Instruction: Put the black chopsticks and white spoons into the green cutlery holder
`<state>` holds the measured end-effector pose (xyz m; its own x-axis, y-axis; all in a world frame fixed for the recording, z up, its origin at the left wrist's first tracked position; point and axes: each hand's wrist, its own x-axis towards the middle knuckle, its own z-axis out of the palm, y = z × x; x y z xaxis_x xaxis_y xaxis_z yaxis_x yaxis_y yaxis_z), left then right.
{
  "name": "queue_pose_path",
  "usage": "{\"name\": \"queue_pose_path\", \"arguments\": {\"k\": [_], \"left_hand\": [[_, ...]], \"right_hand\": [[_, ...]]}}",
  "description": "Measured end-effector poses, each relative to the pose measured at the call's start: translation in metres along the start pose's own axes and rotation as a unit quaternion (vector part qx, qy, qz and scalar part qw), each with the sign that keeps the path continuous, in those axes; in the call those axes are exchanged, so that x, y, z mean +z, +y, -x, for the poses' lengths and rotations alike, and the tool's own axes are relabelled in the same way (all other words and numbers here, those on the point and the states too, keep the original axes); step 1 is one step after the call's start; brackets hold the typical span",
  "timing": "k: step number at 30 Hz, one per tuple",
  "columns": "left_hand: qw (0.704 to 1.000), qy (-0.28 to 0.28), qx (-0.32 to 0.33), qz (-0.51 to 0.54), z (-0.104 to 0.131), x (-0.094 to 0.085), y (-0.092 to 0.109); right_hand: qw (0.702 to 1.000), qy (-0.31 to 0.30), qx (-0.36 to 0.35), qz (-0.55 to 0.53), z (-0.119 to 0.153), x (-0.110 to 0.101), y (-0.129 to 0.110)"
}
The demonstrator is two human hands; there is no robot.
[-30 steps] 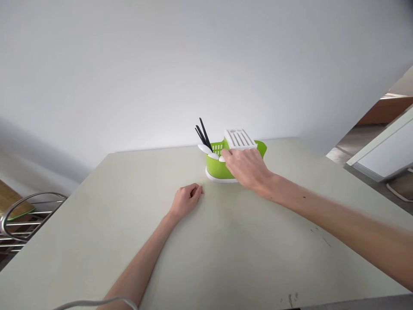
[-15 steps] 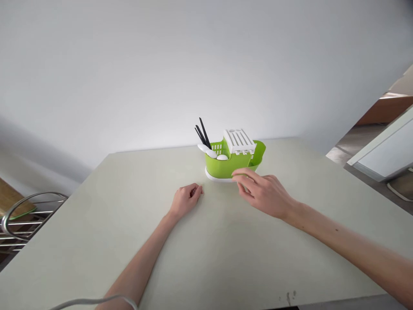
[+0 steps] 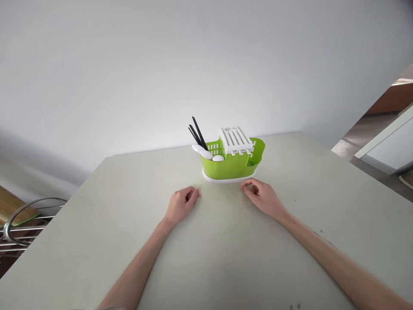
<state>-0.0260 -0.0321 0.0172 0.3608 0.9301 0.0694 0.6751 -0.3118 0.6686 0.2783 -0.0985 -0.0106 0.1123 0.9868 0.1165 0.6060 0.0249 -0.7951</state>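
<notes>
A green cutlery holder (image 3: 230, 168) with a white base tray (image 3: 219, 180) and a white slotted top (image 3: 236, 139) stands upright toward the back of the table. Black chopsticks (image 3: 198, 134) lean out of its left compartment, beside several white spoons (image 3: 206, 154). In front of it, to the left, my left hand (image 3: 181, 202) rests on the tabletop with its fingers curled in. My right hand (image 3: 260, 196) lies near the tray's front right edge, its fingers bent and the fingertips close to the thumb. Neither hand appears to hold anything.
The pale table (image 3: 97, 224) meets a plain wall (image 3: 155, 77) at the back. Off its left side are a metal rack (image 3: 29, 226) and a wooden board (image 3: 14, 209). Beyond the right edge stands a white panel (image 3: 392, 146) over the floor.
My right hand has come down and back from in front of the holder to the tabletop, its fingers curling more. The left hand keeps its place. The view has shifted slightly.
</notes>
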Motion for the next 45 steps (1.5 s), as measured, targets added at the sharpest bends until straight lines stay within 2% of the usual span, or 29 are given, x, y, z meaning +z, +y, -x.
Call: {"name": "queue_pose_path", "arguments": {"k": [5,19,45], "left_hand": [[1.000,-0.004,-0.014,0.005,0.0010,0.0000,0.0020],[0.999,-0.005,-0.029,0.014,0.0009,-0.0003,0.0009],[1.000,0.001,-0.015,0.007,0.0043,0.0011,0.0011]], "right_hand": [[1.000,-0.015,0.015,-0.016,0.0009,-0.0011,0.0040],[1.000,-0.019,-0.005,-0.004,0.0041,-0.0002,0.0025],[1.000,-0.008,0.008,-0.007,0.0053,0.0052,0.0094]]}}
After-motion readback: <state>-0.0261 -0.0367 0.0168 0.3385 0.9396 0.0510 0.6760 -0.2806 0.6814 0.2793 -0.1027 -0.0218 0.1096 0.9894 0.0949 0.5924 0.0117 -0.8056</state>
